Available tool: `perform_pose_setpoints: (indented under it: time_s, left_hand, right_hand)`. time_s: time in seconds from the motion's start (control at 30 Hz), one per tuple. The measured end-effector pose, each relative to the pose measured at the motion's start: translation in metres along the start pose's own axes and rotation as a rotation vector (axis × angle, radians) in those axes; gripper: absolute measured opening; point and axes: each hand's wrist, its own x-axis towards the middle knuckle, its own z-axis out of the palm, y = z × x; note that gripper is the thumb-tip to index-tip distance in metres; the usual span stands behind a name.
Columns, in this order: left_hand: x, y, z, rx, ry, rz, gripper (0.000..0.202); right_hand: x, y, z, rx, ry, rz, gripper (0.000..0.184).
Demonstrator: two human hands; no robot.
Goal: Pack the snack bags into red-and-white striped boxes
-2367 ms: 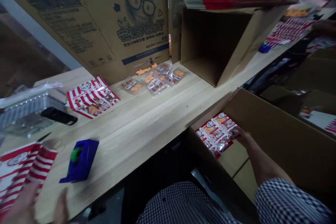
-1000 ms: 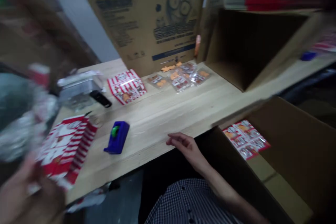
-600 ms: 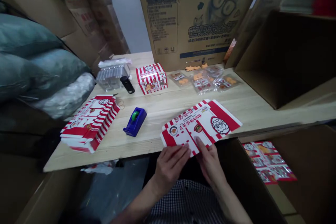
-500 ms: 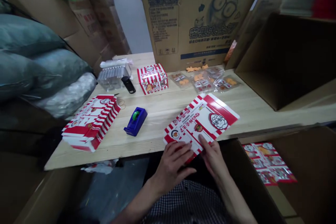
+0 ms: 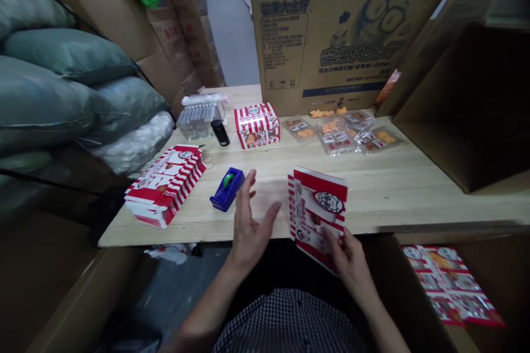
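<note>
My right hand grips a red-and-white striped carton by its lower edge, holding it upright and partly unfolded over the table's front edge. My left hand is open, fingers stretched, just left of the carton and not touching it. A blue tape dispenser lies on the wooden table just beyond my left hand. A stack of flat striped cartons rests at the table's left end.
An assembled striped box, a black cylinder and a clear plastic tray stand at the back. Clear snack packets lie before a big printed cardboard box. An open brown box stands right. Packs lie in a floor box.
The flat carton that both hands held has been lifted and turned upright. My left hand has let go and opened; my right hand keeps hold. The view has shifted left.
</note>
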Motion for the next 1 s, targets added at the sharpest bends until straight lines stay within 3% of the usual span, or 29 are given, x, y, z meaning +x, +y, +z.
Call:
perform_pose_setpoints:
  time_s: [0.07, 0.13, 0.2, 0.3, 0.37, 0.43, 0.5, 0.57, 0.63, 0.7, 0.73, 0.8, 1.0]
  left_hand:
    - [-0.012, 0.01, 0.007, -0.338, -0.146, -0.165, 0.078]
    - [-0.023, 0.017, 0.011, -0.564, -0.26, -0.353, 0.071]
    - [-0.028, 0.018, 0.009, -0.538, -0.18, -0.499, 0.059]
    - [-0.018, 0.009, -0.004, -0.449, 0.018, -0.57, 0.056]
    - [-0.008, 0.001, -0.015, -0.532, -0.002, -0.595, 0.065]
    - [0.002, -0.006, -0.021, -0.601, -0.098, -0.612, 0.071]
    - [0.007, -0.012, -0.021, -0.589, -0.176, -0.577, 0.072]
    - [0.01, -0.017, -0.018, -0.452, -0.096, -0.442, 0.073]
    - [0.01, -0.019, -0.018, -0.187, 0.117, -0.205, 0.074]
    - [0.008, -0.019, -0.019, 0.081, 0.191, 0.037, 0.064]
    - [0.007, -0.018, -0.02, 0.171, 0.124, 0.118, 0.056]
    - [0.005, -0.016, -0.021, 0.241, -0.125, 0.157, 0.043]
    - [0.007, -0.025, -0.016, 0.125, -0.583, -0.115, 0.024]
  right_hand:
    - [-0.004, -0.001, 0.012, -0.223, 0.028, -0.273, 0.037]
    - [-0.011, -0.005, 0.025, -0.42, -0.073, -0.454, 0.049]
    - [-0.017, -0.013, 0.032, -0.535, -0.231, -0.527, 0.057]
    - [-0.016, -0.032, 0.026, -0.521, -0.336, -0.483, 0.071]
    - [-0.005, -0.044, 0.011, -0.482, -0.221, -0.4, 0.086]
    - [0.01, -0.049, -0.006, -0.399, -0.149, -0.269, 0.085]
    - [0.025, -0.047, -0.016, -0.19, -0.353, -0.003, 0.066]
    - [0.032, -0.037, -0.019, 0.036, -0.526, 0.207, 0.048]
    - [0.031, -0.026, -0.017, 0.144, -0.525, 0.242, 0.038]
    - [0.026, -0.018, -0.013, 0.14, -0.479, 0.202, 0.032]
    - [0.023, -0.015, -0.012, 0.123, -0.489, 0.199, 0.031]
    - [0.017, -0.013, -0.012, 0.097, -0.537, 0.223, 0.033]
    - [0.017, -0.009, -0.018, -0.034, -0.55, 0.171, 0.032]
